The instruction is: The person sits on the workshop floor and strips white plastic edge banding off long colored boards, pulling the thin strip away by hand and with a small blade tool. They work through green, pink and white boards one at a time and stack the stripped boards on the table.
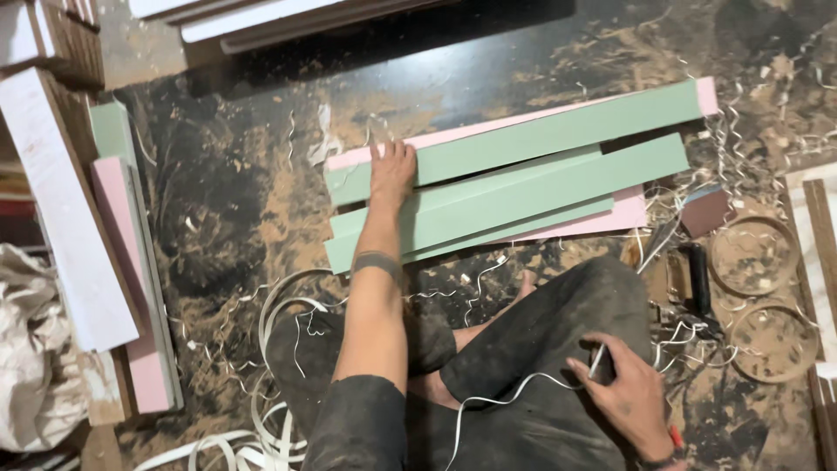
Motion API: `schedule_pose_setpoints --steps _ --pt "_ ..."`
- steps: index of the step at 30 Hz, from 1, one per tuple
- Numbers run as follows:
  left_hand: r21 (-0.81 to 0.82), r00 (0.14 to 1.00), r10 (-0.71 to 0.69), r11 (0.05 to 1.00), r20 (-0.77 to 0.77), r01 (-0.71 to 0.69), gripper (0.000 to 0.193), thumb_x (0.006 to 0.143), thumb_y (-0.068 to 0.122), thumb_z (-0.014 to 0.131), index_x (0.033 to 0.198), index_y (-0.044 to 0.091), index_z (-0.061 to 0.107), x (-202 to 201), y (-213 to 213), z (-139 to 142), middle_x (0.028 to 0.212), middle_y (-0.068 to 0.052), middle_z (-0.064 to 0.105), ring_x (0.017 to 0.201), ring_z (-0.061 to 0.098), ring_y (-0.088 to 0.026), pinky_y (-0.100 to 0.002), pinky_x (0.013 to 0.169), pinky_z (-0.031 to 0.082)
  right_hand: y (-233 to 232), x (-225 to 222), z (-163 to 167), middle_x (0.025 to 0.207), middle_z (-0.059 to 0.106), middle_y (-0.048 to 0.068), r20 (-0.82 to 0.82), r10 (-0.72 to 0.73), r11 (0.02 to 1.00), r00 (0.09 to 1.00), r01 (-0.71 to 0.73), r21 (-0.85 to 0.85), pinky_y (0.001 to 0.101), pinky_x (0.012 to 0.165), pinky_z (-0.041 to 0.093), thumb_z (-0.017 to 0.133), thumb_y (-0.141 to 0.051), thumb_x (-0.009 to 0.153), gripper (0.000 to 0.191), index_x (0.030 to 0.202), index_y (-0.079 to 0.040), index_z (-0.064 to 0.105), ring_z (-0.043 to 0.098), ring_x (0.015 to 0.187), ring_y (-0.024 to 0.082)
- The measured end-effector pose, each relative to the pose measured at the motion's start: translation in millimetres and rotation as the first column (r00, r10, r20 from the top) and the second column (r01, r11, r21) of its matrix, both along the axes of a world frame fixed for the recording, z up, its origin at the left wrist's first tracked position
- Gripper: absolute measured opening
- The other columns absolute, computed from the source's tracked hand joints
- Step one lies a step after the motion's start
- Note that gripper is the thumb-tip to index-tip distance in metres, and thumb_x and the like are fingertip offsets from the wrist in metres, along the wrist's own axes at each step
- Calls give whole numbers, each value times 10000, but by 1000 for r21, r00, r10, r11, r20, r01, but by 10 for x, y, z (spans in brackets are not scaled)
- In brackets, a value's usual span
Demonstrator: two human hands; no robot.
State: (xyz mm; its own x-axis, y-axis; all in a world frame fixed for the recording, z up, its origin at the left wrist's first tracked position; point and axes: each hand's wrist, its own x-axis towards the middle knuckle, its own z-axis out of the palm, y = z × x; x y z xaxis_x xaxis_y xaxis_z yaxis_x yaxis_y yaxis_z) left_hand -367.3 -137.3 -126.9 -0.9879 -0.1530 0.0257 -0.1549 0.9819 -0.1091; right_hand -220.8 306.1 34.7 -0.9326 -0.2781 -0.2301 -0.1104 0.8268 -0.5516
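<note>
I sit on a dusty floor. My left hand [391,171] lies flat, fingers together, on the left end of a long green laminated board [540,138] that tops a stack of green boards [523,196] and pink boards [602,223]. My right hand [626,397] rests on my dark trouser knee and pinches a thin white edge-band strip [514,397] that curls down across my lap.
More pink and green boards [131,262] and white panels [52,209] lie at the left. White strip curls [270,436] and sawdust cover the floor. Two round tape rolls [754,257] and a dark hand tool [697,279] sit at the right. A white sack [35,349] is at far left.
</note>
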Motion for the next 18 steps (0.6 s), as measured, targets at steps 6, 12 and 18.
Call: schedule_pose_setpoints --steps 6,12,18 --pt "457 948 -260 876 182 153 854 672 502 856 1289 37 492 437 -77 662 1183 -206 638 1115 620 -411 -547 918 491 24 -63 -138 950 757 121 -8 -28 1000 1000 28 2 408 732 556 835 -475 722 542 1145 -162 701 731 886 327" --pt "557 952 -175 830 253 4 948 609 650 746 1305 43 534 1726 427 1353 1118 -222 699 962 679 -429 -527 793 532 395 -166 -309 918 600 52 134 -91 890 987 141 -434 359 682 440 635 -492 943 496 1235 -92 672 532 793 212" --pt "660 943 -182 750 280 -51 940 648 536 776 1377 19 486 3137 981 1649 1206 -203 667 1081 661 -391 -488 863 531 1135 26 -278 839 516 -42 730 -154 26 665 742 -670 264 614 447 484 -468 1084 469 1192 -38 637 487 725 93"
